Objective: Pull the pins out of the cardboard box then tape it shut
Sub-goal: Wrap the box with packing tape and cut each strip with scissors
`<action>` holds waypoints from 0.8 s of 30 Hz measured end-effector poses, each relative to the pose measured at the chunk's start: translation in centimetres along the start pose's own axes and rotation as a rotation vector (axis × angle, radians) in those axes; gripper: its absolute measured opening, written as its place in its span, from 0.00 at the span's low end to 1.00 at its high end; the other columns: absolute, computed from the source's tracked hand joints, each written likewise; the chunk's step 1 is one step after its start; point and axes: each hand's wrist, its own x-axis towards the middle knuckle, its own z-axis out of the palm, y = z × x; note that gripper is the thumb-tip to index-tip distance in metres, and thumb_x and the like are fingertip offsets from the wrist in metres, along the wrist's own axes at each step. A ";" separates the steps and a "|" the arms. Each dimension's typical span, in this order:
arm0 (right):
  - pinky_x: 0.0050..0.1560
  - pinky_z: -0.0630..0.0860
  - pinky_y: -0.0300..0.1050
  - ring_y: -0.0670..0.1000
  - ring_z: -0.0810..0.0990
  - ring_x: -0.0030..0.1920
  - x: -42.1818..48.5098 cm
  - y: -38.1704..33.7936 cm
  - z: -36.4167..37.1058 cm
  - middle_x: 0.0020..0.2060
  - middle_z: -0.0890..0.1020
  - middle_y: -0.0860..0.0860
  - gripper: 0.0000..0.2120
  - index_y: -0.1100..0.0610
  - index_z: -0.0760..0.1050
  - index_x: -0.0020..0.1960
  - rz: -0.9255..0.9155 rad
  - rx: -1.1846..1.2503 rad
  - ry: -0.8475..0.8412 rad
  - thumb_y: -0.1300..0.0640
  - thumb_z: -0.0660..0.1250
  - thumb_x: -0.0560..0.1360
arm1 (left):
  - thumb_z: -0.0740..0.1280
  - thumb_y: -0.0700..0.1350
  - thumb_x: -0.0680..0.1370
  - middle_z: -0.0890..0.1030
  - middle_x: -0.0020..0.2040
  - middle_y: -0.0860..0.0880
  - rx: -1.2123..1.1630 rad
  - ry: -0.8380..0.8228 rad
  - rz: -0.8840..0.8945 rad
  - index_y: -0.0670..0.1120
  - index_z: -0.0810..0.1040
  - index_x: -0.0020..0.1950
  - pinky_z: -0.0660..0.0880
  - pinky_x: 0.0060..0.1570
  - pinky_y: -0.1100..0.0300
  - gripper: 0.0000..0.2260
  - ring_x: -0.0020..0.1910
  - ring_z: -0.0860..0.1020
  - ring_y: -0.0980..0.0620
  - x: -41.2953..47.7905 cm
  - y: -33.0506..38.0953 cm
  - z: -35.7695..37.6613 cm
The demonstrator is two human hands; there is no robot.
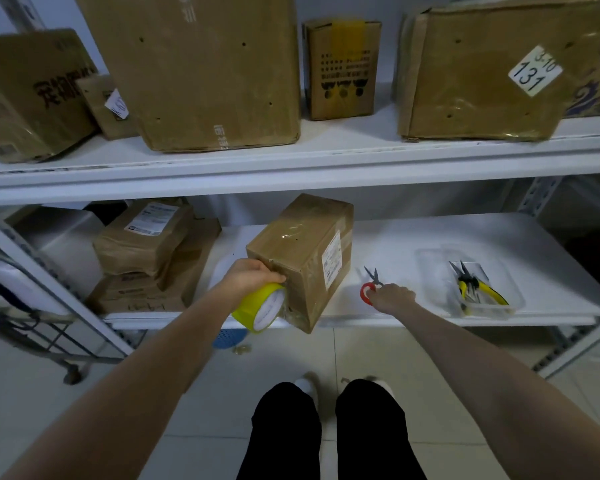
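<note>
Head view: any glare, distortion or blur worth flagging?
Head view: dim, bluish light; the wide-angle lens bows the upper shelf edge; clear tape glints on the cardboard box; the top-right box looks soft; left hand, right hand, tape roll, scissors are sharp.

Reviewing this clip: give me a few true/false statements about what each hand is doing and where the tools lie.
1. The left hand holds the yellow tape roll against the cardboard box. True.
2. The pliers lie in a clear tray. True.
3. The right hand has its grip on the pliers. False: it grasps the red-handled scissors, left of the tray.
4. The cardboard box stands on the top shelf. False: it is on the lower shelf.
</note>
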 end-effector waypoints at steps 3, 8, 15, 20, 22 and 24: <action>0.63 0.69 0.50 0.60 0.71 0.65 1.6 -1.0 1.2 0.65 0.73 0.60 0.26 0.60 0.63 0.72 -0.017 0.099 0.014 0.46 0.52 0.80 | 0.76 0.50 0.68 0.79 0.50 0.47 0.036 0.025 -0.014 0.48 0.76 0.33 0.70 0.51 0.57 0.11 0.53 0.75 0.48 0.5 0.1 0.3; 0.61 0.69 0.45 0.57 0.71 0.63 -1.3 -4.5 -0.2 0.62 0.73 0.58 0.15 0.62 0.70 0.64 -0.342 0.463 0.542 0.59 0.61 0.78 | 0.75 0.52 0.68 0.79 0.54 0.45 0.109 0.032 -0.001 0.48 0.78 0.38 0.72 0.58 0.54 0.10 0.57 0.76 0.46 1.2 0.5 0.1; 0.53 0.74 0.48 0.54 0.80 0.51 -5.9 -11.6 -1.4 0.53 0.81 0.49 0.16 0.53 0.80 0.55 -1.076 0.012 0.698 0.51 0.57 0.75 | 0.73 0.51 0.69 0.79 0.43 0.47 0.226 0.021 0.055 0.50 0.76 0.34 0.71 0.50 0.58 0.09 0.52 0.78 0.48 1.1 0.7 0.0; 0.42 0.78 0.46 0.55 0.83 0.43 -6.0 -12.4 -1.6 0.47 0.83 0.49 0.17 0.53 0.82 0.50 -1.101 -0.060 0.709 0.51 0.57 0.73 | 0.72 0.56 0.59 0.78 0.39 0.48 0.307 0.023 0.087 0.49 0.76 0.30 0.70 0.43 0.59 0.12 0.43 0.76 0.50 0.4 1.1 -1.2; 0.42 0.78 0.46 0.56 0.83 0.43 -6.1 -12.4 -1.7 0.47 0.83 0.50 0.18 0.54 0.82 0.51 -1.120 -0.062 0.683 0.51 0.55 0.73 | 0.73 0.54 0.65 0.80 0.40 0.47 0.382 0.041 0.109 0.49 0.77 0.33 0.70 0.41 0.60 0.10 0.45 0.78 0.48 0.5 1.0 -1.5; 0.42 0.79 0.47 0.57 0.83 0.44 -6.4 -12.4 -1.9 0.48 0.83 0.51 0.19 0.55 0.82 0.53 -1.119 -0.062 0.632 0.51 0.54 0.73 | 0.72 0.53 0.67 0.79 0.41 0.47 0.425 0.077 0.122 0.49 0.78 0.36 0.69 0.40 0.61 0.09 0.44 0.78 0.48 0.5 1.0 -1.5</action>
